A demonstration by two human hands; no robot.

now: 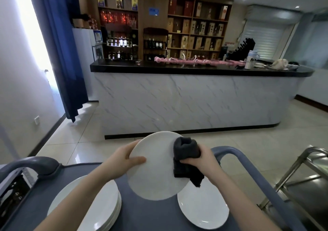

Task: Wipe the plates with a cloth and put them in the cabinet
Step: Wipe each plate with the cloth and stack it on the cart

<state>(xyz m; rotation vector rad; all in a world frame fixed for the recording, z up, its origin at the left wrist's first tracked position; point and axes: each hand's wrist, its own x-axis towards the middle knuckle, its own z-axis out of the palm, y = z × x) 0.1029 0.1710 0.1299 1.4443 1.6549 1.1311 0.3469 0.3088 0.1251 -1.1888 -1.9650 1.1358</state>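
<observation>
A white plate (156,167) is held up and tilted over a blue-grey cart. My left hand (126,157) grips its left rim, thumb across the face. My right hand (200,157) grips a dark grey cloth (186,161) and presses it against the plate's right side; the cloth hangs down over the lower rim. On the cart a stack of white plates (104,206) sits at the lower left, partly hidden by my left forearm. A single white plate (204,207) lies at the lower right.
The cart (150,211) has raised grey-blue handles at left and right. A steel trolley (301,177) stands to the right. A marble-fronted bar counter (186,97) with a black top faces me across tiled floor; shelves of bottles stand behind it.
</observation>
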